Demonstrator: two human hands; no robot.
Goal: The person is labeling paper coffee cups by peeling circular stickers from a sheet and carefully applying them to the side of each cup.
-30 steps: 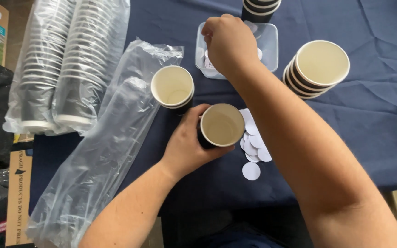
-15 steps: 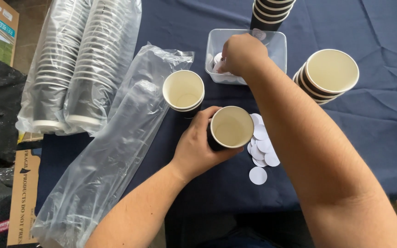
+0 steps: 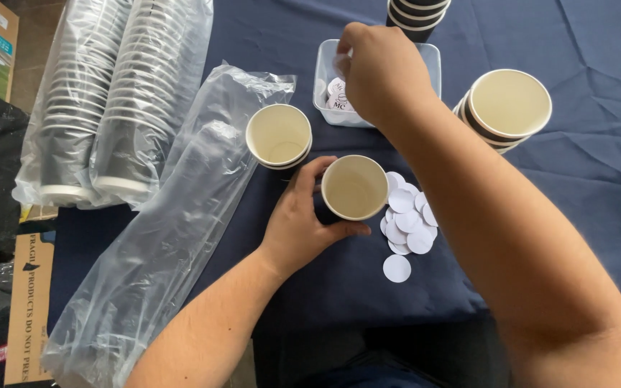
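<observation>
My left hand [image 3: 298, 224] grips a black paper cup [image 3: 354, 187] with a cream inside, upright on the dark blue tablecloth [image 3: 583, 179]. Above it, my right hand [image 3: 380, 68] reaches into a clear plastic tray [image 3: 433, 61] of round stickers [image 3: 336, 97], its fingers pinched at them; what they hold is hidden. Beside the held cup lies a pile of white round sticker backings [image 3: 406, 226]. A second open cup [image 3: 278, 135] stands just left of the held one.
A stack of cups [image 3: 506, 106] stands at the right, another stack [image 3: 415, 14] behind the tray. An empty plastic sleeve [image 3: 159, 244] lies at the left, next to two wrapped sleeves of cups [image 3: 102, 93]. Cardboard boxes [image 3: 26, 302] sit beyond the table's left edge.
My right hand stays over the tray, now with its fingers lower among the stickers. My left hand keeps its grip on the cup; the view has shifted slightly.
</observation>
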